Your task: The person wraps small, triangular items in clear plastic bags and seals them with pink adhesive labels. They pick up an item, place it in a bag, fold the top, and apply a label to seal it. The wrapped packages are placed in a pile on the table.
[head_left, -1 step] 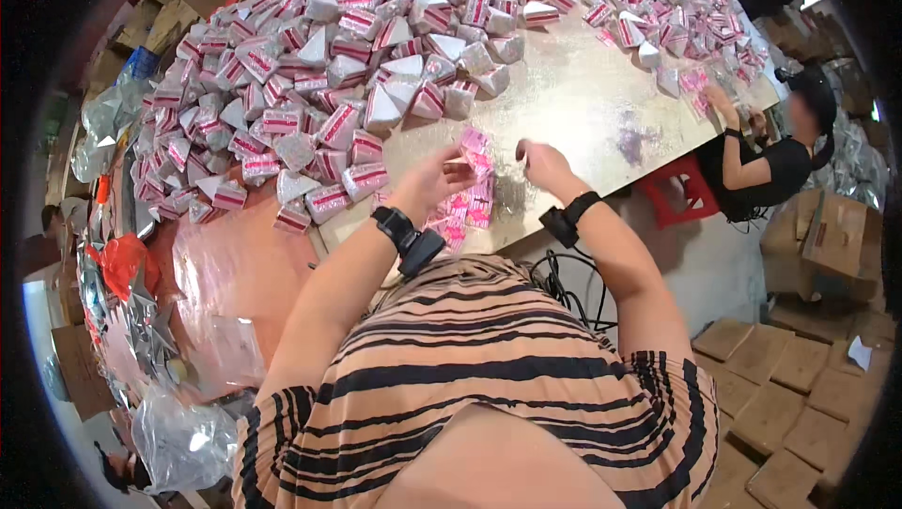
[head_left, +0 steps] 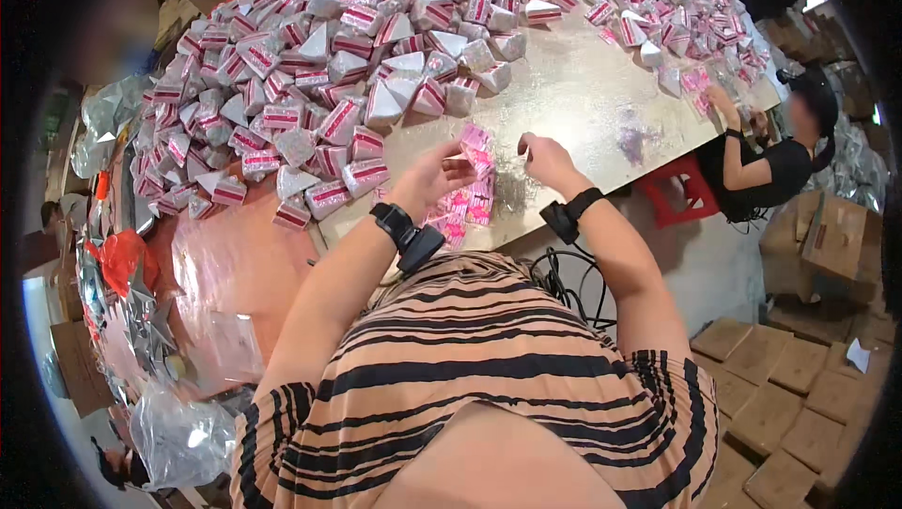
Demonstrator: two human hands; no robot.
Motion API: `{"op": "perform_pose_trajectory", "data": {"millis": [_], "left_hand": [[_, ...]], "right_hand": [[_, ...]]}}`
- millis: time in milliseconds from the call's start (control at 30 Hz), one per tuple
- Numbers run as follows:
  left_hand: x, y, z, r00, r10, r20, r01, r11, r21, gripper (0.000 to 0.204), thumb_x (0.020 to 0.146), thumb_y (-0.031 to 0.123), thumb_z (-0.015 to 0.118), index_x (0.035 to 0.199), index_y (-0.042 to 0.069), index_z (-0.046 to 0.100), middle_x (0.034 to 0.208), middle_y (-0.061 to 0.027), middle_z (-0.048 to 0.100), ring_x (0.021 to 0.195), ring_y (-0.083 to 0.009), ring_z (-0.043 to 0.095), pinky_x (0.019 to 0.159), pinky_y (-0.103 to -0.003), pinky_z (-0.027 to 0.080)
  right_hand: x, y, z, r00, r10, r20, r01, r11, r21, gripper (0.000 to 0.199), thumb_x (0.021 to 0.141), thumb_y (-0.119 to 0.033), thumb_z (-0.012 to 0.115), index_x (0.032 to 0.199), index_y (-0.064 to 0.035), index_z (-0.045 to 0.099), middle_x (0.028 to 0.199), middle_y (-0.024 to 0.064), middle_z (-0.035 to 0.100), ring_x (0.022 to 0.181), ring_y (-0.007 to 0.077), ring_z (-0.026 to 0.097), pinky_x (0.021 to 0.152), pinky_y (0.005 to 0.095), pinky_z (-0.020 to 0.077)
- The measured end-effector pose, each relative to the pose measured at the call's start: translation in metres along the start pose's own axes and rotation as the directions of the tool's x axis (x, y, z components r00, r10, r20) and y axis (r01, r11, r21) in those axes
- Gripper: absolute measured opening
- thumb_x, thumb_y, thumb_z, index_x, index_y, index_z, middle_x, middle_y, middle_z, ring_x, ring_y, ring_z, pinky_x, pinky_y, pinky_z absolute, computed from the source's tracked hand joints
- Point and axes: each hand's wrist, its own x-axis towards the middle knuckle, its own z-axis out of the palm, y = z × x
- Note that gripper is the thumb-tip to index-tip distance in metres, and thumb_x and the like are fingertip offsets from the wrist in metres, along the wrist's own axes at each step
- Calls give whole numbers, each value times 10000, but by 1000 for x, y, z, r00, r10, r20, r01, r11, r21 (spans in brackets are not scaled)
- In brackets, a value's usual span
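Note:
Over the near edge of the pale table (head_left: 564,124), my left hand (head_left: 434,178) has its fingers bent at the left border of a pink printed label strip (head_left: 477,140). Its fingertips appear to grip that strip, though they are partly hidden. Below and beside this hand lie more pink labels (head_left: 455,218), close to my body. To the right, my right hand (head_left: 548,163) is raised with curled fingers pinched together; whatever may be between them is too small to make out. Each wrist wears a black strapped device.
A large heap of wrapped wedge-shaped packets (head_left: 310,86) covers the table's left and far side. Another packet heap (head_left: 676,11) lies far right, where a co-worker (head_left: 775,152) handles pink pieces. A red stool (head_left: 672,192), black cables (head_left: 568,279) and cardboard boxes (head_left: 789,387) stand around.
A blurred dark shape has come into view at the upper left edge. My hands and the pink labels stay almost where they were.

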Motion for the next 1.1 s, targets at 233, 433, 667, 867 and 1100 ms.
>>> {"op": "perform_pose_trajectory", "data": {"millis": [233,433,667,867,1100], "left_hand": [[-15,10,11,1000,21,-2,-21,1000,-17,335,893,312,585,1015,4,534,946,-149,565,892,-283,587,838,-422,521],[-12,10,12,999,41,-1,-41,998,-49,342,893,315,589,1019,1,535,943,-155,567,894,-288,585,839,-415,522],[-14,10,20,997,65,42,-62,996,-62,346,909,298,566,1048,-17,525,982,-175,559,933,-302,580,869,-419,513],[-44,17,38,979,201,-17,-201,980,16,440,847,215,646,1203,4,493,997,-137,551,832,-228,580,764,-359,522],[-41,35,43,582,793,183,-658,326,679,387,813,185,676,1127,-25,589,970,-93,630,797,-122,570,707,-257,475]], "right_hand": [[7,6,-18,993,82,87,-115,844,524,262,684,15,629,936,16,558,668,105,630,473,130,542,416,255,416],[-4,-29,-44,991,28,127,-117,622,774,267,724,-19,653,963,-3,534,684,84,640,459,88,511,406,213,384],[5,-65,-36,991,-19,-135,118,617,778,268,750,-14,658,975,2,514,700,49,606,509,61,488,443,198,365],[3,-94,-38,908,56,-415,328,519,789,237,792,10,623,996,-21,505,790,14,575,597,48,493,499,198,397],[1,-105,-34,866,-26,-499,444,500,744,200,814,27,611,983,-52,538,845,-5,587,652,18,487,567,167,393]]}}
